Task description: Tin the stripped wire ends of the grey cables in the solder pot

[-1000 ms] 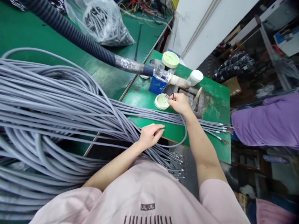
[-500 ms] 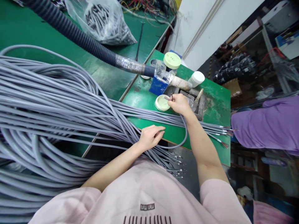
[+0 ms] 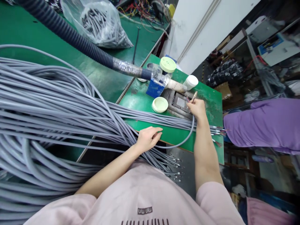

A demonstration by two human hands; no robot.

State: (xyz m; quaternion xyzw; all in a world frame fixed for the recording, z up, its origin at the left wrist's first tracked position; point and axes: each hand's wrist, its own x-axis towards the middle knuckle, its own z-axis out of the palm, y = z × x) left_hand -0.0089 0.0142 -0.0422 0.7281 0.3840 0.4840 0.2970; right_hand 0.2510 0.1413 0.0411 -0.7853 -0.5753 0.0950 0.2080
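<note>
In my right hand (image 3: pixel 197 108) I grip a grey cable (image 3: pixel 187 138) close to its wire end, fingers pinched. Its thin wire tips are over a dirty metal block with a shiny square face (image 3: pixel 182 102); whether they touch it I cannot tell. The cable loops down from this hand towards my left hand (image 3: pixel 148 138), which is at the bench edge, over the grey cable bundle (image 3: pixel 103 118). The left fingers are curled, and what they hold is hidden. A shallow pale-green dish (image 3: pixel 160 105) with pale contents is left of the metal block.
A ribbed hose (image 3: pixel 89 51) ends in a taped pipe by a blue box (image 3: pixel 155 89). Nearby are a pale-green lid (image 3: pixel 167 64) and a white tub (image 3: pixel 191 82). A clear bag of grey pieces (image 3: pixel 99 25) lies behind. A person's purple sleeve (image 3: pixel 262 122) is at right.
My right hand has moved right with the cable end, from over the pale-green dish to the metal block. My left hand stays on the bundle. The view has shifted slightly.
</note>
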